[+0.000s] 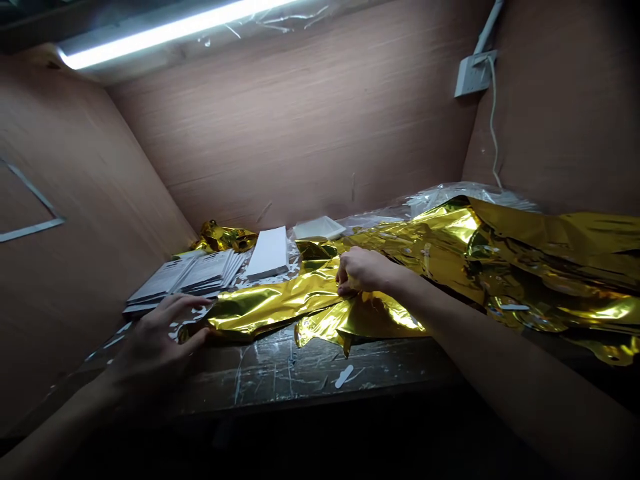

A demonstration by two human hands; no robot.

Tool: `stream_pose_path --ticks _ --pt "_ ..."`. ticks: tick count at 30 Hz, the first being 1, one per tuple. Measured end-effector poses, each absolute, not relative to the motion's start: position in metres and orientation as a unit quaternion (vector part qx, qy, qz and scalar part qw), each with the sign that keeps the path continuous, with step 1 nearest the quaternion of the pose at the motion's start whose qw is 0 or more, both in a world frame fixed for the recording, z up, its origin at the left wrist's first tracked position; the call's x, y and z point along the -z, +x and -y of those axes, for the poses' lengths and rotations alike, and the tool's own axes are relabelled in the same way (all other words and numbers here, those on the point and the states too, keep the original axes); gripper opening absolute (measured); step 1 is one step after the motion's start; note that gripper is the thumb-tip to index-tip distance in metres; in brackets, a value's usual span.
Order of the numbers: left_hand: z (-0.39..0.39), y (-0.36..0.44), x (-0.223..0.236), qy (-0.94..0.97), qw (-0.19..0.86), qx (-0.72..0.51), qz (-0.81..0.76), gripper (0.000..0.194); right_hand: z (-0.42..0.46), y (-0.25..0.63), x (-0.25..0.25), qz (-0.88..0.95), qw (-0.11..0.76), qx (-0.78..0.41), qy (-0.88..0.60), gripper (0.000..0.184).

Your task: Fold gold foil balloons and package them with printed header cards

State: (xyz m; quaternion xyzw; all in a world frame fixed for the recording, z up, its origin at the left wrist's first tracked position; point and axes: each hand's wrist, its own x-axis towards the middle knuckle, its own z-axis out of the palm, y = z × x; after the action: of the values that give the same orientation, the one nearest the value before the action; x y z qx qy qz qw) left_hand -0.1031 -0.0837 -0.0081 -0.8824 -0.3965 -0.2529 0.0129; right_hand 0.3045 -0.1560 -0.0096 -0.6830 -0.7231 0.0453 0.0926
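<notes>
A flat, uninflated-looking gold foil balloon [280, 303] lies across the front of the wooden table. My right hand [363, 270] is closed in a pinch on its crumpled right part; the fingertips are partly hidden. At the balloon's left end, my left hand [163, 333] has its thumb and fingers apart, with nothing visible between them. Right of the right hand, more gold foil [450, 257] is heaped in overlapping layers, some of it beneath my right forearm.
Behind my left hand are stacked printed papers [200, 270] and a white block-like stack [269, 253]. A white tray [319, 228] and clear plastic bags [465, 193] lie along the back wall. A small white strip [344, 377] rests near the table's front edge [270, 380].
</notes>
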Motion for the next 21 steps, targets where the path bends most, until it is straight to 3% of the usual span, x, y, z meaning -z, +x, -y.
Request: stream_pose_path --ticks 3,6,10,21 --pt "0.098 -0.087 0.013 -0.936 0.046 0.23 0.263 0.036 0.155 0.305 0.011 0.726 0.089 -0.051 -0.68 0.019" --pt "0.107 -0.076 0.026 -0.967 0.041 0.149 0.203 0.051 0.155 0.306 0.011 0.733 0.092 -0.057 -0.672 0.017" --pt "0.112 -0.076 0.04 -0.972 0.005 0.093 0.214 0.053 0.155 0.306 0.012 0.735 0.095 -0.06 -0.669 0.018" --pt "0.107 -0.086 0.045 -0.966 -0.036 0.14 0.215 0.041 0.151 0.307 0.016 0.732 0.091 -0.054 -0.673 0.014"
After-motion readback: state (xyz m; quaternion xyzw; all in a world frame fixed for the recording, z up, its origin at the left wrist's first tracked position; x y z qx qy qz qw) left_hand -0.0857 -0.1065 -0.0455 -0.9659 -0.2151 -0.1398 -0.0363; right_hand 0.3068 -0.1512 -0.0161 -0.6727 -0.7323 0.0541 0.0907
